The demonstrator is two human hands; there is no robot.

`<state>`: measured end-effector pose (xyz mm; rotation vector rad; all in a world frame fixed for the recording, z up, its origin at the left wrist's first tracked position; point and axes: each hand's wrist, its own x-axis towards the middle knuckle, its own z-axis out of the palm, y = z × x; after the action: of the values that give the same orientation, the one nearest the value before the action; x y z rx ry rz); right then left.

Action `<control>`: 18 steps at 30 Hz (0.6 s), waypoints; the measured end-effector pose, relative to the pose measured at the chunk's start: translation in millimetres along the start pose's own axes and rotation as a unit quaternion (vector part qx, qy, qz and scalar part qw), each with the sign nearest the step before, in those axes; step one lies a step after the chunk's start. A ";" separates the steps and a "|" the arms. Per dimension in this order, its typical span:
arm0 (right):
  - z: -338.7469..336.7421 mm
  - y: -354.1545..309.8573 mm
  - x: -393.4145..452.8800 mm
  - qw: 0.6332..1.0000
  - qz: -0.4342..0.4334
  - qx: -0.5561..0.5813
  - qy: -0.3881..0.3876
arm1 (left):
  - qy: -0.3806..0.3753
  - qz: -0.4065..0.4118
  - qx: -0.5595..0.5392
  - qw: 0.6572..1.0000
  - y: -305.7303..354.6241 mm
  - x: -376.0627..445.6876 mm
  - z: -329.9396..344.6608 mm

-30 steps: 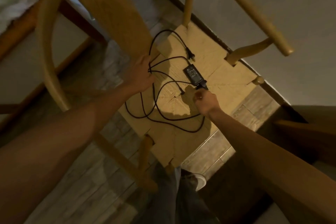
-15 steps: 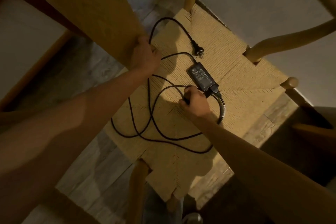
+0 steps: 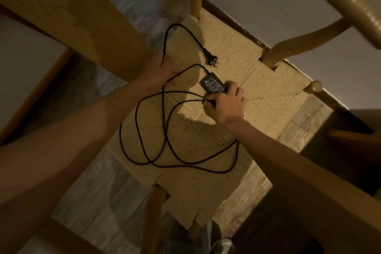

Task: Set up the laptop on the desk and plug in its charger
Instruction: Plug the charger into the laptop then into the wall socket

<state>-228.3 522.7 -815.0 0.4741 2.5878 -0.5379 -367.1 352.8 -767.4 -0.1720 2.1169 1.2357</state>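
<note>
A black charger brick [image 3: 212, 85] lies on the woven seat [image 3: 226, 51] of a wooden chair. Its black cable [image 3: 165, 146] sprawls in loops over the seat, and the wall plug [image 3: 210, 62] lies free just beyond the brick. My right hand [image 3: 225, 104] grips the near end of the brick together with cable strands. My left hand [image 3: 162, 72] holds a bundle of cable at the seat's left edge, against a wooden board. No laptop is in view.
The chair's curved backrest and arm [image 3: 334, 0] arch over the upper right. A broad wooden board [image 3: 78, 18] crosses the upper left above a grey plank floor [image 3: 99, 198]. A chair leg [image 3: 153, 218] and my shoe [image 3: 223, 244] show at the bottom.
My right hand slid up from the cable onto the brick's end, now covering it. The left hand has stayed on the cable bundle. The view has drawn nearer.
</note>
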 end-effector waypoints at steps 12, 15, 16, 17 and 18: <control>-2.8 20.8 -52.6 0.994 -0.042 0.094 -0.032 | -0.012 0.072 -0.002 0.997 19.5 -55.6 15.5; -28.5 29.4 -83.2 0.983 -0.033 0.176 -0.039 | -0.034 0.109 -0.003 0.993 36.1 -82.0 19.0; -39.6 30.9 -95.9 0.978 -0.034 0.202 -0.040 | -0.042 0.120 0.003 0.992 43.1 -92.8 20.9; -50.8 32.7 -109.4 0.972 -0.034 0.229 -0.038 | -0.049 0.130 0.009 0.990 52.0 -105.4 22.6; -61.5 34.6 -124.3 0.966 -0.033 0.256 -0.033 | -0.054 0.138 0.012 0.989 60.3 -117.9 25.0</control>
<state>-131.9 550.9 -713.3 0.5228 2.3905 -1.2354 -290.4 381.0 -660.3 0.2009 2.1101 1.3430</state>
